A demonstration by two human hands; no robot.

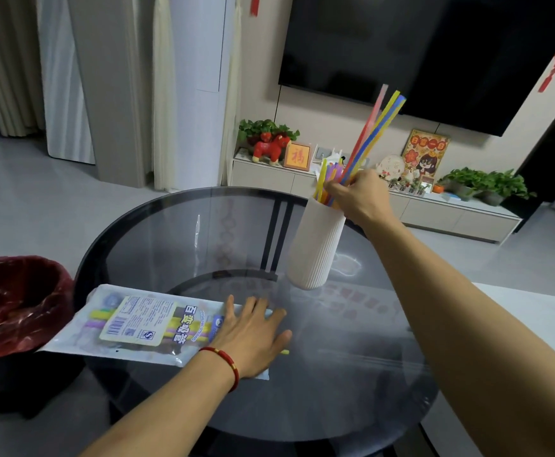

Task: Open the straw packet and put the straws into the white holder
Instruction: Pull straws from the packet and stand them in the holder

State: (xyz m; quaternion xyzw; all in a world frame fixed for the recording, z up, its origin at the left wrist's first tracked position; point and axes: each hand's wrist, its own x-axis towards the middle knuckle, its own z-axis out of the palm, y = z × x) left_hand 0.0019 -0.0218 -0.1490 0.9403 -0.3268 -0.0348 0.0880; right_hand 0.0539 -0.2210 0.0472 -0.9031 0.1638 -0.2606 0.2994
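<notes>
Straws sit pinched in our right hand above the holder; our left hand presses flat on the packet.

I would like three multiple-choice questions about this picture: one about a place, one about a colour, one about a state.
1. Where does the white holder stand?
A. on the glass table
B. on the floor
C. in the bin

2. What colour is the bracelet on the left wrist?
A. green
B. red
C. white

3. What is the right hand doing?
A. lying flat
B. hanging idle
C. gripping straws above the holder

Answers: 1 A, its base is on the glass; 2 B, a red cord; 3 C, fingers curl round the bundle.
</notes>
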